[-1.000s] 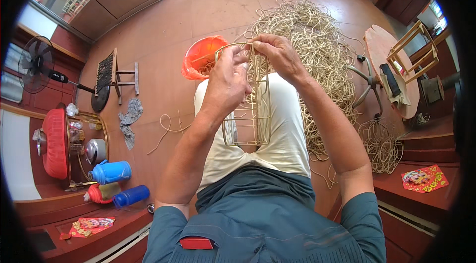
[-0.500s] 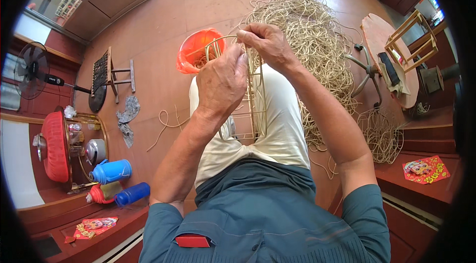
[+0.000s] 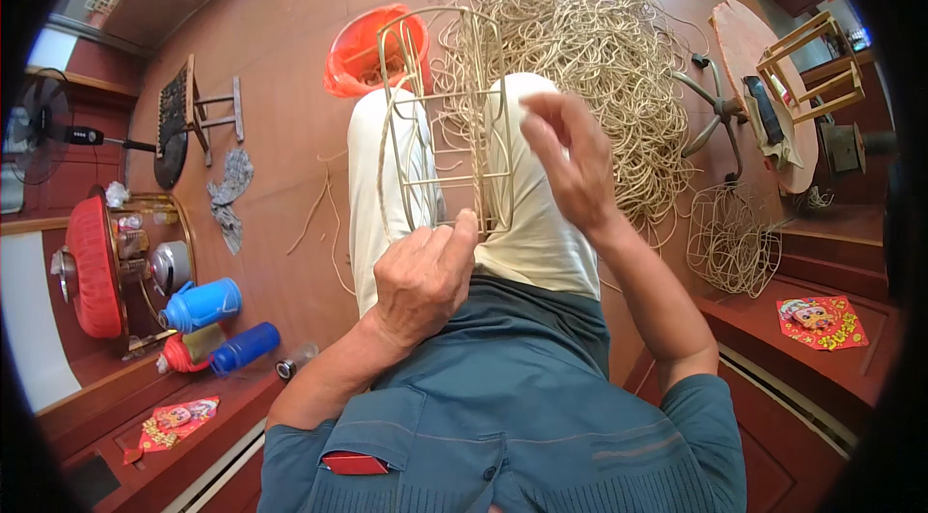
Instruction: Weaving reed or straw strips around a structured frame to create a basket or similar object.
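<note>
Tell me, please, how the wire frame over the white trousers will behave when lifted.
The wire frame would probably be stiff, since its bars form neat rounded loops. It is likely light for its size, being mostly open gaps.

Frame (image 3: 478, 131) over the person's thighs (image 3: 541, 237); left hand (image 3: 425, 271) at its near end, right hand (image 3: 577, 165) just right of it. Bucket (image 3: 350, 49) on floor (image 3: 280, 49) ahead-left; cord heap (image 3: 590, 58) ahead-right. Left side: stool (image 3: 196, 117), fan (image 3: 43, 117) farther left, cloth (image 3: 230, 187) nearer.
</note>
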Demonstrator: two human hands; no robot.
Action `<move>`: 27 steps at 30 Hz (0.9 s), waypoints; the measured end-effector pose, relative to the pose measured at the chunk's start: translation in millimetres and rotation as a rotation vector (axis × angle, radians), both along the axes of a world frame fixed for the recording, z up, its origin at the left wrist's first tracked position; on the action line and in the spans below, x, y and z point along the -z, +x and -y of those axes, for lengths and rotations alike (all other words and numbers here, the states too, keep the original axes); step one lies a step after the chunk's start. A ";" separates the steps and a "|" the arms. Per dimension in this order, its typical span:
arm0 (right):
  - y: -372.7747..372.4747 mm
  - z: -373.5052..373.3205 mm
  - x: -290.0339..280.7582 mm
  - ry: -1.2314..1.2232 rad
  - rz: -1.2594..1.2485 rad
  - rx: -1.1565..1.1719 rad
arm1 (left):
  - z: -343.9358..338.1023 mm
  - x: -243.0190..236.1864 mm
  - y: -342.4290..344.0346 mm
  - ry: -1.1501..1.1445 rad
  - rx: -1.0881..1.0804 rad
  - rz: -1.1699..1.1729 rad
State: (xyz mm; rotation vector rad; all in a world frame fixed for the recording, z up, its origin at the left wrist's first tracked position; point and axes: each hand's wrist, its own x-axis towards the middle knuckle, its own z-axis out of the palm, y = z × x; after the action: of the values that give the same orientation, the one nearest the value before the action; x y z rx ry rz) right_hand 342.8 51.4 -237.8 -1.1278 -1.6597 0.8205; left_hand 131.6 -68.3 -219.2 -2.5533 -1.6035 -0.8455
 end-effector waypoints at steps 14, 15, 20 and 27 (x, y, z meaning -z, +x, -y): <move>3.2 78.2 39.3 -0.143 0.100 -0.182 | 36.0 28.1 7.3 -0.153 -0.037 -0.021; 1.2 77.5 39.7 -0.131 0.089 -0.172 | 36.8 30.2 7.8 -0.173 -0.035 0.025; -1.6 74.9 37.1 -0.156 0.052 -0.152 | 41.5 38.9 7.4 -0.242 -0.031 0.085; -12.7 62.1 28.5 -0.568 -0.376 -0.284 | 38.4 46.3 6.5 -0.253 -0.035 0.133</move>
State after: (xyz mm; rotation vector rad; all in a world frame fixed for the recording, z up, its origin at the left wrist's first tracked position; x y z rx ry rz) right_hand 330.1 -10.8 -266.3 -1.0267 -1.3133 1.6523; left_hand 138.2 -106.6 -265.5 -2.6736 -1.9018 -0.8776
